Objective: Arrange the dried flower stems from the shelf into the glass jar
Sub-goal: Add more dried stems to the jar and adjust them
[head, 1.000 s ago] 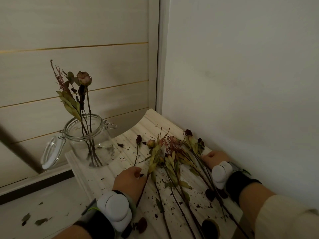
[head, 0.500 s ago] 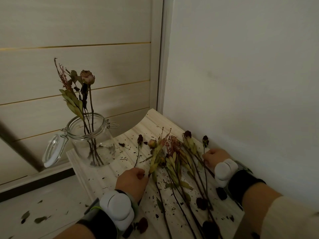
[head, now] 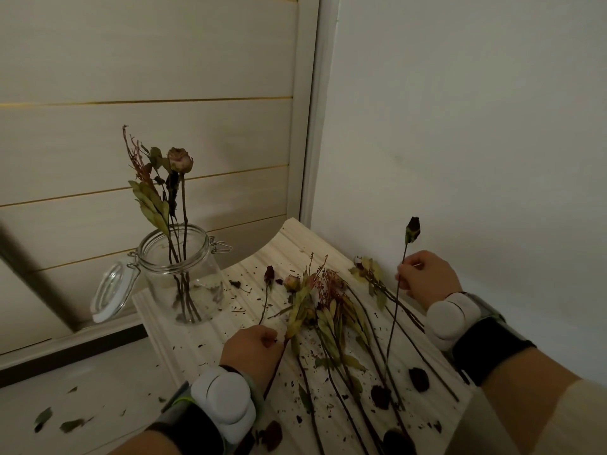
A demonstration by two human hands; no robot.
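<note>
Jar [head: 184,277] left of loose stems [head: 331,320]

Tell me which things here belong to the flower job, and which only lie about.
Job: glass jar, stems in it, loose stems on the shelf, dark-bud stem pinched by right hand, leafy stem pinched by left hand.
Lying about: fallen petals and crumbs on the shelf, leaf bits on the floor.

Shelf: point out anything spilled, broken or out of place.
Dried crumbs are scattered across the shelf, and dark flower heads near its front edge look broken off their stems. A few leaves lie on the floor below.
</note>
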